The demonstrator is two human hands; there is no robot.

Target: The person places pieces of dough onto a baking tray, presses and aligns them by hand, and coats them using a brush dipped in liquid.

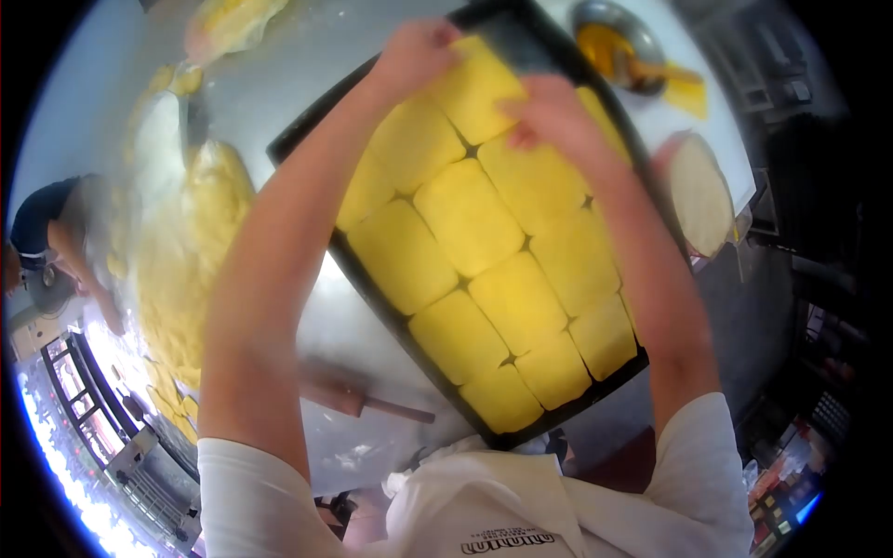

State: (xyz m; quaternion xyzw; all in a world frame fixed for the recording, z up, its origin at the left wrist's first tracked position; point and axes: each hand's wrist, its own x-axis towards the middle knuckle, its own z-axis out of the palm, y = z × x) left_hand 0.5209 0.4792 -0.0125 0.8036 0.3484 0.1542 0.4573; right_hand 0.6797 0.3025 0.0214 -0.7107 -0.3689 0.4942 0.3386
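A black tray [372, 296] lies tilted across the view, holding rows of flat yellow dough squares [468, 219]. Near its far end, one yellow dough piece [476, 88] is held between my two hands. My left hand [420, 58] pinches its left corner, fingers closed. On the piece's right edge, my right hand [549, 113] has its fingers closed, slightly blurred. Dark gaps of the tray show between the squares, and its dark bottom is visible beyond the held piece.
At the upper right is a metal bowl [619, 42] with orange-yellow liquid and a brush [665, 71]. A pale round object [699, 193] sits right of the tray. Yellow dough [191, 260] piles up at left. A wooden-handled tool [358, 400] lies nearby. Another person [56, 219] is far left.
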